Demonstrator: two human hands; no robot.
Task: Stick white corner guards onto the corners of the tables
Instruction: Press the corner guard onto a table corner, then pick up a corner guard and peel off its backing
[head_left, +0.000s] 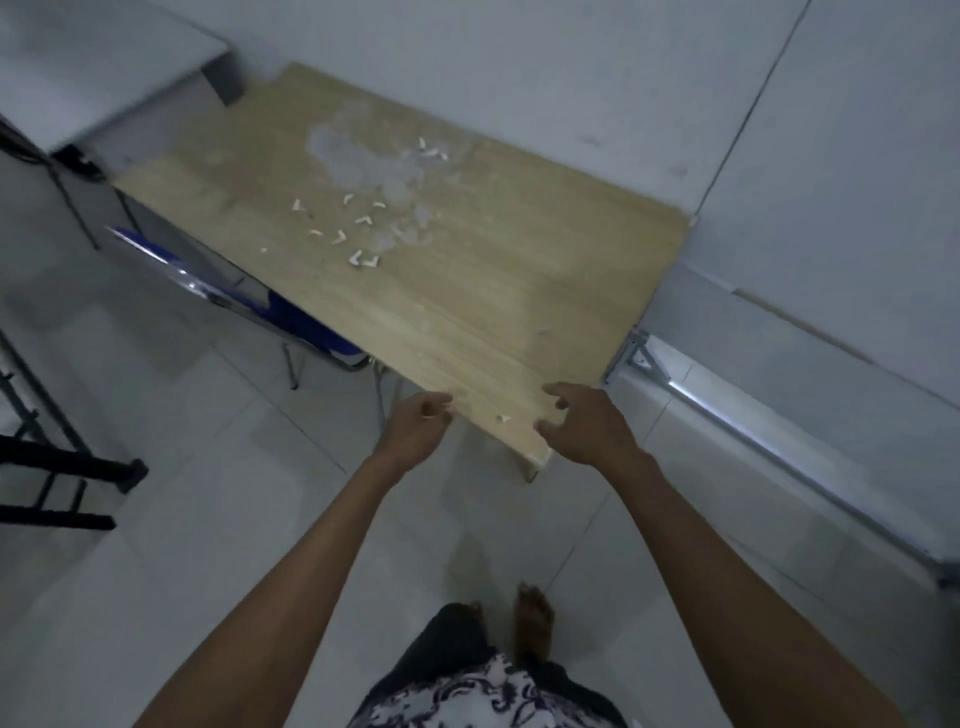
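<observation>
A light wooden table (467, 291) stands against a white wall. Several small white corner guards (363, 258) lie scattered near its middle, beside clear plastic wrapping (358, 161). A white guard (537, 458) sits on the table's nearest corner. My left hand (415, 431) hovers at the table's near edge, its fingers curled round a small white scrap. My right hand (587, 426) is over the near corner with its fingers spread and loosely bent, holding nothing. One tiny white piece (503, 418) lies on the wood between the two hands.
A blue chair (291, 317) with a chrome frame is tucked under the table's left side. A grey desk (93, 67) stands at the far left. A black rack (57, 467) stands on the tiled floor at left. A metal rail (779, 441) runs along the wall at right.
</observation>
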